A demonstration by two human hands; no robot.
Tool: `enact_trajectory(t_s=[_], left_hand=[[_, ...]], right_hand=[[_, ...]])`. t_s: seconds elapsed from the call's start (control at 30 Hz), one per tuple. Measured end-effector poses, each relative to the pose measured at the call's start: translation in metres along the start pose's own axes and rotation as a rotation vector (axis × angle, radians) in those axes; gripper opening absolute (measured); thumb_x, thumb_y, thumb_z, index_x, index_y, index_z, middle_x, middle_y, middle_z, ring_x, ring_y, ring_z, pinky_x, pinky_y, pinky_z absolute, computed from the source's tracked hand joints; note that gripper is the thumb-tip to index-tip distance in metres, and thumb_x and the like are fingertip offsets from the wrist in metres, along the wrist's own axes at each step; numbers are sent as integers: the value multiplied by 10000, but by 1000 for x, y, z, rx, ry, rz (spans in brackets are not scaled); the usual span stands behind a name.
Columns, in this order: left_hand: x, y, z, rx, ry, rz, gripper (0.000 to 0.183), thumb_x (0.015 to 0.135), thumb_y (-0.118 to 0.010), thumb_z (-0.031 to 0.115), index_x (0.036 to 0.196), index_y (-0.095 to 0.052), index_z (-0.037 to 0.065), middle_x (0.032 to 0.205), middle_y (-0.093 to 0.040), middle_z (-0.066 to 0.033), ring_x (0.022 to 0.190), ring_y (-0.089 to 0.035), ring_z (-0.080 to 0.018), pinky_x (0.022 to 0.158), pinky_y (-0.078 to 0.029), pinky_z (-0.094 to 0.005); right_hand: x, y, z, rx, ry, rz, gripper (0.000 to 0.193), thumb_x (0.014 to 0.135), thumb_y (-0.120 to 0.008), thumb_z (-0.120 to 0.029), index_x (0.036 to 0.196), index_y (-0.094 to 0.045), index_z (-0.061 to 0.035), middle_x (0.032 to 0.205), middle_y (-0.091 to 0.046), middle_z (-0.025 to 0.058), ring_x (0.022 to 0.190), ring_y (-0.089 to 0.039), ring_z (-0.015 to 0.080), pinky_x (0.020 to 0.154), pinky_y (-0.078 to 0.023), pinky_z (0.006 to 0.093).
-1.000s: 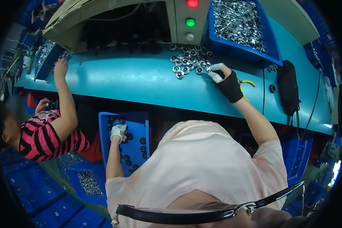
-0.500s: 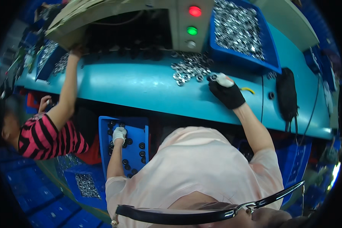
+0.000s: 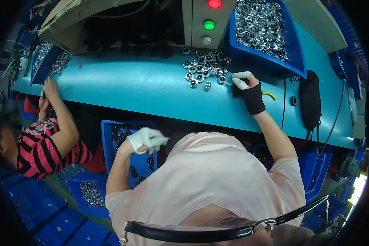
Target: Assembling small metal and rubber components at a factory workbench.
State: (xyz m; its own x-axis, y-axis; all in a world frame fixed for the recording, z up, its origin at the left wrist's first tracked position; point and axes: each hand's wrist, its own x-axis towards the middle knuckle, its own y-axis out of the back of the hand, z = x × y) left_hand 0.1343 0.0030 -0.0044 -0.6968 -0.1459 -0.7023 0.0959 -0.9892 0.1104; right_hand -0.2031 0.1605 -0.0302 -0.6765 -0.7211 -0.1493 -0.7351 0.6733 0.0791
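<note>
My right hand (image 3: 248,88), in a black glove with white-covered thumb and forefinger, is over the teal bench. Its thumb and forefinger are bent with a gap between them, and nothing shows in it. Close to the fingertips is a loose pile of small round chrome parts with dark centres (image 3: 208,65); one chrome part (image 3: 208,85) lies apart, nearer me. My left hand (image 3: 147,140), white-gloved, is above the right side of a blue bin (image 3: 107,141) with round black parts (image 3: 132,169). Its fingers are curled together, and whatever they hold is hidden.
A blue crate of chrome parts (image 3: 260,30) stands at the back right. A machine housing with red and green lights (image 3: 209,25) is behind the bench. On the right lie a black pouch (image 3: 310,100), a yellow curved piece (image 3: 269,95) and a black ring (image 3: 293,101). A co-worker (image 3: 49,139) sits left.
My left hand has risen out of the blue bin and moved right. My right hand no longer shows the round part it held; a chrome part now lies apart from the pile. The co-worker's arm moved nearer.
</note>
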Motion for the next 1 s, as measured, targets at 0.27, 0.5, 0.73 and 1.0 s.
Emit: enact_trajectory(t_s=[0.27, 0.5, 0.73, 1.0], left_hand=[[65, -32, 56, 354, -765, 521, 156, 833, -626, 161, 897, -650, 20, 705, -647, -128, 567, -622, -217, 524, -483, -303], [61, -4, 82, 345, -645, 425, 183, 821, -640, 150, 938, -655, 11, 751, -660, -149, 620, -648, -241, 587, -506, -303], [154, 117, 154, 704, -815, 1031, 263, 806, -575, 221, 1032, -643, 106, 1018, -631, -153, 926, -593, -317, 810, -480, -385], [322, 233, 166, 1675, -468, 1208, 438, 854, -491, 349, 1246, -491, 153, 1270, -496, -144, 1149, -480, -266, 840, -461, -399]], right_hand=[[-22, -31, -16, -590, 460, -198, 359, 754, -706, -187, 1063, -592, -44, 935, -604, 145, 800, -612, 279, 692, -478, 320], [-21, -56, -3, -1002, 592, -175, 324, 802, -650, -249, 1078, -580, -94, 943, -581, 141, 747, -623, 323, 601, -499, 409], [-21, -54, -17, -607, 501, -294, 246, 808, -635, -110, 1037, -603, -27, 908, -614, 153, 803, -619, 291, 711, -487, 343], [-14, -42, -24, 161, -136, -502, 304, 819, -621, -27, 1122, -614, -40, 1027, -615, 43, 921, -571, 118, 843, -453, 259]])
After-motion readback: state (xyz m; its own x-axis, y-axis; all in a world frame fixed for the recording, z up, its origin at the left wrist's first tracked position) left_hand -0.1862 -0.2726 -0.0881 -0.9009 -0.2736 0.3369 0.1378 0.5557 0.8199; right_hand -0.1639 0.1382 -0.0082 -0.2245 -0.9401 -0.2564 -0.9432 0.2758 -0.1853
